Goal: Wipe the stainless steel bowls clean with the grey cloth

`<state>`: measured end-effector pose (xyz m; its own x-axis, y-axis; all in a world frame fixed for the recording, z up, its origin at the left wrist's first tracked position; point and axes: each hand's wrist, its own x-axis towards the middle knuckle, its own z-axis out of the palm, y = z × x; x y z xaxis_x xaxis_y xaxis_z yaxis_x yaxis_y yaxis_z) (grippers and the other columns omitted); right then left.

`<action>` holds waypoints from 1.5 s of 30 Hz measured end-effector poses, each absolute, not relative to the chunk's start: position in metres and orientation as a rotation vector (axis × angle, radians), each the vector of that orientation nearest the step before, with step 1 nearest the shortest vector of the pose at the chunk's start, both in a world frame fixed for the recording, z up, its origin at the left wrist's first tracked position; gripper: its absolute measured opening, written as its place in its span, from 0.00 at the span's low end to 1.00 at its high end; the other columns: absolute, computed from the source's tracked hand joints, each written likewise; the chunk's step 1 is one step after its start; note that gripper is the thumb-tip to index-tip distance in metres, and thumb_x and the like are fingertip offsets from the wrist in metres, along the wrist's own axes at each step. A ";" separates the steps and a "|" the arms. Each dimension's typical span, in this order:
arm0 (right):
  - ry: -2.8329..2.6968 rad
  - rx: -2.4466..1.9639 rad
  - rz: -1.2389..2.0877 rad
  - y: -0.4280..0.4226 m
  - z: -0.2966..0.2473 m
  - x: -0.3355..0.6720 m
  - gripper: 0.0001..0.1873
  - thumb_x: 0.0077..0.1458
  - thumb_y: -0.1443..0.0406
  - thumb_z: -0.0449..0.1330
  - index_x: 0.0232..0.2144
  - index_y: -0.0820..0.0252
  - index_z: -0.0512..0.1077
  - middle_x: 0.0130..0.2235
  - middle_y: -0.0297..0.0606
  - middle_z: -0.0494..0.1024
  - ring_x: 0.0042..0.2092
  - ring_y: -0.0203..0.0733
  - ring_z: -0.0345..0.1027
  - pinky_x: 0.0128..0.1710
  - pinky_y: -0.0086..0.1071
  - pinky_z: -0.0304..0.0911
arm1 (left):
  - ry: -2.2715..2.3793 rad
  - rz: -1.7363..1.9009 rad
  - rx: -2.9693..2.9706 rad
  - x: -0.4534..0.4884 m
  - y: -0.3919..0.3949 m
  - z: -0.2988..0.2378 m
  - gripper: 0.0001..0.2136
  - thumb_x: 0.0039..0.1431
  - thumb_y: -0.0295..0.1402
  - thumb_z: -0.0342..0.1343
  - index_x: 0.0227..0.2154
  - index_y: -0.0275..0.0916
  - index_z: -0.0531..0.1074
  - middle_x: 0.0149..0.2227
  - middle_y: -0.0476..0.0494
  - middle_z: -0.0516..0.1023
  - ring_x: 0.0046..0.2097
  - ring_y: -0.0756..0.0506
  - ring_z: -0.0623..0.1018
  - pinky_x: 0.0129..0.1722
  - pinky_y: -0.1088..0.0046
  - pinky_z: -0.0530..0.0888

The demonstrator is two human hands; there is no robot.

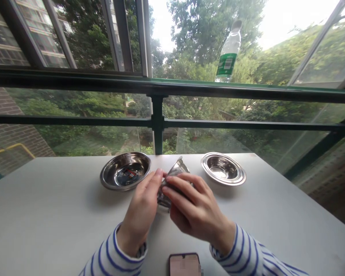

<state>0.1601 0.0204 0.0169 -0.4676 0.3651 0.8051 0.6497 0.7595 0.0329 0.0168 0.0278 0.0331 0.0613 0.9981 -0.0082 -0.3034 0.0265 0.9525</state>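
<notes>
Between my two hands is a shiny silver object [178, 167] that looks like a crinkled foil packet; its middle is hidden by my fingers. My left hand [142, 207] grips its left side, thumb pointing up along it. My right hand [194, 205] wraps over its right side with fingers bent across the front. The object is held tilted above the white table [60, 226]. Beyond my left hand sits a steel bowl [105, 180], with a small dark patch with red marks inside that I cannot make out. Past my right hand stands a second, wide-rimmed steel bowl [241, 178].
A phone [184, 265] lies at the near table edge, below my hands. Behind the table runs a dark green railing [158, 90] with glass panels. A clear bottle with a green label [227, 63] stands on the rail at right.
</notes>
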 end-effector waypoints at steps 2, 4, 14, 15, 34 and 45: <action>-2.019 -0.858 -0.343 0.024 0.020 0.164 0.16 0.52 0.70 0.53 0.45 0.64 0.70 0.47 0.46 0.73 0.47 0.49 0.62 0.46 0.45 0.65 | 0.924 1.262 1.031 0.019 0.027 0.031 0.14 0.52 0.43 0.56 0.33 0.36 0.75 0.26 0.49 0.72 0.29 0.51 0.71 0.30 0.77 0.69; -1.967 -0.914 -0.293 0.025 0.022 0.165 0.16 0.53 0.71 0.52 0.45 0.64 0.69 0.45 0.46 0.73 0.46 0.47 0.63 0.46 0.44 0.65 | 0.908 1.221 1.059 0.020 0.027 0.028 0.14 0.53 0.43 0.56 0.33 0.37 0.75 0.25 0.50 0.71 0.27 0.52 0.69 0.29 0.78 0.69; -1.964 -0.902 -0.286 0.027 0.023 0.167 0.16 0.53 0.71 0.52 0.45 0.65 0.69 0.46 0.47 0.73 0.47 0.48 0.62 0.47 0.45 0.65 | 0.912 1.191 1.113 0.020 0.026 0.029 0.15 0.53 0.43 0.55 0.36 0.37 0.76 0.25 0.47 0.74 0.27 0.52 0.71 0.27 0.79 0.68; -1.925 -0.934 -0.267 0.029 0.024 0.169 0.16 0.54 0.71 0.52 0.45 0.65 0.69 0.46 0.47 0.73 0.47 0.47 0.63 0.46 0.44 0.65 | 0.913 1.175 1.123 0.020 0.025 0.030 0.15 0.53 0.43 0.55 0.36 0.37 0.76 0.24 0.48 0.74 0.27 0.52 0.71 0.27 0.79 0.68; -1.920 -0.902 -0.213 0.031 0.024 0.173 0.17 0.52 0.72 0.52 0.45 0.64 0.69 0.46 0.46 0.73 0.47 0.47 0.63 0.47 0.44 0.64 | 0.897 1.186 1.104 0.020 0.024 0.031 0.15 0.53 0.41 0.56 0.40 0.38 0.75 0.30 0.44 0.77 0.27 0.52 0.73 0.27 0.78 0.71; -1.853 -0.994 -0.108 0.034 0.028 0.178 0.16 0.53 0.72 0.51 0.43 0.60 0.70 0.45 0.43 0.73 0.46 0.46 0.64 0.46 0.43 0.65 | 0.939 1.187 1.129 0.020 0.023 0.040 0.12 0.50 0.40 0.59 0.25 0.34 0.78 0.23 0.43 0.77 0.28 0.48 0.75 0.28 0.76 0.71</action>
<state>0.1784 0.0335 0.0281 -0.1735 0.5831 0.7937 0.6717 0.6594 -0.3377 0.0204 0.0227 0.0404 0.1572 0.9873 0.0210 -0.2069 0.0121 0.9783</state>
